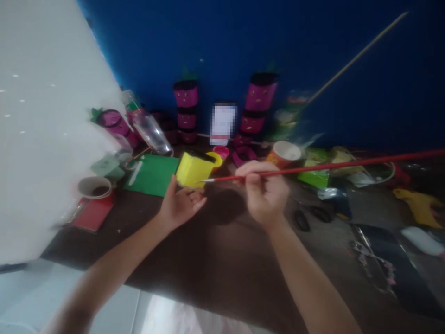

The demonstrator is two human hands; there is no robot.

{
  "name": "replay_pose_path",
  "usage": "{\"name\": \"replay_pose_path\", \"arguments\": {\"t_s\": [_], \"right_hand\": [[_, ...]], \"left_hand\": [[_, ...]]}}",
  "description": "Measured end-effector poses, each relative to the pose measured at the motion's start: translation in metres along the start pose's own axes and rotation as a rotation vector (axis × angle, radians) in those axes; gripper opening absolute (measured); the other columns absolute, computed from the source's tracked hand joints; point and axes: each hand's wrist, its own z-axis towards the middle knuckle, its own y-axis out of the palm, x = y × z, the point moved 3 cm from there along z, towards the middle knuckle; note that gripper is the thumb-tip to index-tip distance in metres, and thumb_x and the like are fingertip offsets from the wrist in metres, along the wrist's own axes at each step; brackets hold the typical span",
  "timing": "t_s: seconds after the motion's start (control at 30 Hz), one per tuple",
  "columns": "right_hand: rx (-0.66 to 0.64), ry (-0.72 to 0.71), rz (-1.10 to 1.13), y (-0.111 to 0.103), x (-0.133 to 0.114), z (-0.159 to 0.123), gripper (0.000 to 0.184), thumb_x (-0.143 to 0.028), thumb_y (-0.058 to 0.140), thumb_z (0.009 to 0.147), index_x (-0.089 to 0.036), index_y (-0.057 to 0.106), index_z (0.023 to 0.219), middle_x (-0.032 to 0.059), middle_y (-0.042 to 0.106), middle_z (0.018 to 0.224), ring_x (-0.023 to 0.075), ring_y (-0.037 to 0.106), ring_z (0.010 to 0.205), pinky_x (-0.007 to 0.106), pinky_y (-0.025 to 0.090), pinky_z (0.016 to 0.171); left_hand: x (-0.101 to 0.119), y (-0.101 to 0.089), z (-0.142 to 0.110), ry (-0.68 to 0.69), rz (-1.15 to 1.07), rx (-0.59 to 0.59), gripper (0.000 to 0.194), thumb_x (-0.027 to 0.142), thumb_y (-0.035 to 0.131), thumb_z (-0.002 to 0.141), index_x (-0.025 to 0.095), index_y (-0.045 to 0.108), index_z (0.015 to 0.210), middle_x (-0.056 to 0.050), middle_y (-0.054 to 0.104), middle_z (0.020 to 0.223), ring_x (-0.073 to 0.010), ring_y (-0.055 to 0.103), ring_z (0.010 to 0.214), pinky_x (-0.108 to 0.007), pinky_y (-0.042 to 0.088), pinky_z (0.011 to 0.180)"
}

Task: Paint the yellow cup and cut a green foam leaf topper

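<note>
Dark tabletop [215,260], red paintbrush [330,166] partly offscreen at right.

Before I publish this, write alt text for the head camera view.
A person's left hand holds a yellow boxy object while the right hand holds a thin red-handled paintbrush, its tip at the object's side. Behind them, two purple stacks with faces stand on a dark table before a blue wall.

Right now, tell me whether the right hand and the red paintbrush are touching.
Touching. The head view shows the right hand gripping the red paintbrush partway along its length.
</note>
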Motion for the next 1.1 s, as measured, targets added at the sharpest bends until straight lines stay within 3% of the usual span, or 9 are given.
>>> {"name": "replay_pose_path", "arguments": {"t_s": [0.17,0.33,0.5,0.63,0.8,0.93,1.1], "right_hand": [[-0.058,0.009,0.034,0.0010,-0.0007,0.0000,0.019,-0.034,0.048,0.092,-0.021,0.056,0.083,-0.0001,0.058,0.073,0.0105,0.056,0.060,0.024,0.046,0.052],[0.003,-0.017,0.012,0.0000,-0.0025,-0.0003,0.018,-0.034,0.047,0.093,-0.021,0.056,0.083,0.0003,0.058,0.073,0.0106,0.055,0.059,0.024,0.045,0.050],[-0.043,0.005,0.024,0.0033,-0.0020,-0.0012,0.019,-0.035,0.048,0.092,-0.021,0.057,0.083,0.0002,0.058,0.072,0.0110,0.056,0.059,0.024,0.046,0.051],[0.037,-0.020,-0.001,0.0015,-0.0017,-0.0009,0.020,-0.036,0.047,0.092,-0.021,0.056,0.083,0.0001,0.059,0.072,0.0100,0.055,0.057,0.023,0.045,0.049],[0.010,-0.040,0.017,0.0024,-0.0024,-0.0002,0.017,-0.033,0.049,0.092,-0.021,0.057,0.083,0.0001,0.060,0.072,0.0102,0.057,0.059,0.023,0.045,0.049],[0.106,-0.049,0.009,-0.0011,-0.0050,0.0009,0.018,-0.034,0.049,0.092,-0.021,0.057,0.082,0.0004,0.059,0.070,0.0099,0.056,0.055,0.023,0.044,0.047],[0.016,-0.030,0.036,0.0011,-0.0058,0.0011,0.018,-0.034,0.050,0.091,-0.021,0.058,0.082,0.0003,0.060,0.071,0.0101,0.057,0.057,0.023,0.045,0.048]], "left_hand": [[0.0004,-0.0001,0.0005,0.007,-0.001,-0.002,0.065,0.065,0.032,0.086,0.008,0.063,0.088,-0.012,0.068,0.072,-0.0166,0.066,0.062,-0.031,0.057,0.070],[-0.0001,0.0007,0.0003,-0.005,0.017,0.003,0.066,0.065,0.032,0.086,0.007,0.063,0.085,-0.013,0.068,0.070,-0.0166,0.065,0.062,-0.032,0.057,0.071],[-0.0008,0.0017,-0.0002,0.006,0.023,-0.004,0.065,0.065,0.034,0.086,0.007,0.063,0.088,-0.013,0.068,0.072,-0.0168,0.066,0.063,-0.032,0.057,0.071],[-0.0014,0.0003,-0.0001,0.005,0.025,0.002,0.063,0.065,0.035,0.085,0.008,0.063,0.083,-0.013,0.068,0.072,-0.0168,0.066,0.063,-0.033,0.057,0.072],[-0.0016,-0.0013,0.0006,-0.001,0.053,0.009,0.065,0.064,0.032,0.086,0.007,0.063,0.087,-0.015,0.068,0.073,-0.0181,0.066,0.063,-0.033,0.057,0.071],[-0.0014,-0.0014,0.0006,0.008,0.044,0.023,0.062,0.063,0.034,0.087,0.008,0.062,0.083,-0.015,0.068,0.073,-0.0181,0.066,0.064,-0.033,0.057,0.073],[-0.0029,-0.0014,0.0007,-0.013,0.061,0.033,0.062,0.062,0.033,0.087,0.007,0.061,0.086,-0.015,0.068,0.072,-0.0184,0.066,0.062,-0.034,0.057,0.072]]}}
